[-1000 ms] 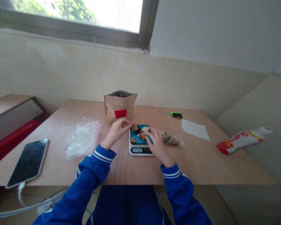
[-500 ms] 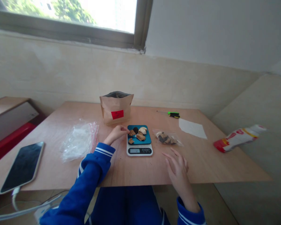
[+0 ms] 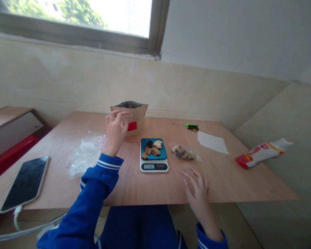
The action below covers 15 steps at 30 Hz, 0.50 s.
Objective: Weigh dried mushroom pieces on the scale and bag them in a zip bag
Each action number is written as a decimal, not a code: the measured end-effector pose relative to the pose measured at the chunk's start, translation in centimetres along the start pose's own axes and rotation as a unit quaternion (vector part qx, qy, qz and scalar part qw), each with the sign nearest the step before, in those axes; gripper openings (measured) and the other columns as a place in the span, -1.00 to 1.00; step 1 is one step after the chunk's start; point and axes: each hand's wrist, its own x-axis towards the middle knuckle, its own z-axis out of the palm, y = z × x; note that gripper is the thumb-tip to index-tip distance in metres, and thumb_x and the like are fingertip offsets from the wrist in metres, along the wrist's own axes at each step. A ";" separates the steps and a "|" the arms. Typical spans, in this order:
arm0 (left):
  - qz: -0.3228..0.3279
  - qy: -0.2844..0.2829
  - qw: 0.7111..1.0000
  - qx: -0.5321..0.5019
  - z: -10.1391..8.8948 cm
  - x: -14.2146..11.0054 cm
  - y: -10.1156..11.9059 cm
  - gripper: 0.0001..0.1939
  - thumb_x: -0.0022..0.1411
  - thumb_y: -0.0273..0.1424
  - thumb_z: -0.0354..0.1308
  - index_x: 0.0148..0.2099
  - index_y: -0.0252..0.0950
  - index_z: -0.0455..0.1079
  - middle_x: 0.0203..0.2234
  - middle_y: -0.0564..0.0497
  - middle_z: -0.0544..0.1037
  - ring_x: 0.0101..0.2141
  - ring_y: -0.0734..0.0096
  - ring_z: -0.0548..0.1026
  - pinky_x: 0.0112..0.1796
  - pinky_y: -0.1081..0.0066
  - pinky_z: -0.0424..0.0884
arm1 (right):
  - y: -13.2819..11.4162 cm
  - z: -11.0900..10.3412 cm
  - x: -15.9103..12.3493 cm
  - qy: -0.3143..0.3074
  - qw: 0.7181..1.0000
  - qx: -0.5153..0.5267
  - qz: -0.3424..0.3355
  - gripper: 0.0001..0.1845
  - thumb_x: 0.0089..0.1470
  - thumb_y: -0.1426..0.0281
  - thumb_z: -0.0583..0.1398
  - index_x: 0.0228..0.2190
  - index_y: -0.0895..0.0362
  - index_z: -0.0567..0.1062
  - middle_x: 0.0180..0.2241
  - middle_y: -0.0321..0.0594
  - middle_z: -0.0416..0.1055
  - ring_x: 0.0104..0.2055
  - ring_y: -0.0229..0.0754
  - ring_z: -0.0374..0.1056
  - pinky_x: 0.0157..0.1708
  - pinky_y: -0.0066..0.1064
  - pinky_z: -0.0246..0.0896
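Observation:
A small white kitchen scale (image 3: 154, 166) with a blue top stands mid-table, and several brown, black and pale dried pieces (image 3: 152, 148) lie on it. My left hand (image 3: 116, 130) is raised in front of an open brown paper bag (image 3: 138, 113) with a red label. Its fingers are loosely curled and apart, and nothing shows in them. My right hand (image 3: 197, 189) hovers open, fingers spread, above the table's front edge to the right of the scale. A small clear bag (image 3: 185, 153) of similar pieces lies just right of the scale.
A pile of clear zip bags (image 3: 85, 156) lies left of the scale. A phone (image 3: 26, 183) on a cable rests at the table's (image 3: 230, 180) front left. A green-handled screwdriver (image 3: 192, 127) and white paper (image 3: 212, 142) lie at the back right. A red-and-white packet (image 3: 264, 154) lies beyond the right edge.
My right hand drew back from the scale to the front edge. My left hand left the scale's left side and rose up in front of the paper bag.

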 end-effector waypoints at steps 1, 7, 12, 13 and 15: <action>0.017 0.023 0.999 0.025 -0.4 1.0 -0.1 -0.65 0.22 -0.45 0.06 0.05 -0.16 0.41 0.07 -0.15 0.38 0.11 0.03 0.29 0.12 -0.04 0.14 | -0.2 0.0 0.0 -0.006 1.000 0.006 -0.002 -0.63 0.26 0.24 -0.02 -0.13 0.04 0.54 0.09 0.02 0.30 0.08 0.10 0.26 0.03 0.06 0.11; 0.003 0.008 0.998 0.067 -0.8 3.5 -2.8 -0.57 0.13 -0.42 0.21 0.08 -0.10 0.39 0.26 -0.21 0.18 0.26 -0.23 0.05 0.11 -0.19 0.06 | -1.0 0.1 -0.2 -0.017 0.999 0.039 -0.001 -0.65 0.27 0.26 0.00 -0.11 0.03 0.53 0.09 -0.01 0.30 0.12 0.09 0.23 0.05 0.06 0.12; -0.023 -0.045 0.995 0.080 -1.3 1.4 -2.2 -0.59 0.28 -0.29 0.07 0.16 -0.20 0.31 -0.08 -0.20 0.49 -0.06 0.03 0.46 -0.08 0.08 0.33 | -2.2 -0.4 1.4 -0.007 0.996 0.086 -0.033 -0.69 0.25 0.30 0.04 -0.11 0.02 0.52 0.07 -0.04 0.31 0.10 0.06 0.26 0.05 0.03 0.18; -0.012 -0.049 0.995 0.081 -1.6 0.9 -1.8 -0.62 0.30 -0.27 0.05 0.14 -0.21 0.32 -0.12 -0.16 0.52 -0.10 0.08 0.47 -0.10 0.14 0.34 | -2.7 -0.8 2.3 -0.001 0.994 0.102 -0.047 -0.70 0.25 0.31 0.05 -0.10 0.03 0.52 0.07 -0.05 0.31 0.11 0.05 0.26 0.05 0.02 0.18; 0.018 -0.052 0.995 0.087 -2.0 0.0 -1.1 -0.66 0.31 -0.25 0.04 0.09 -0.22 0.35 -0.13 -0.12 0.54 -0.11 0.14 0.48 -0.11 0.22 0.34 | -4.3 -1.7 4.9 0.005 0.987 0.141 -0.078 -0.72 0.25 0.34 0.06 -0.09 0.03 0.51 0.07 -0.07 0.32 0.13 0.01 0.25 0.10 -0.02 0.18</action>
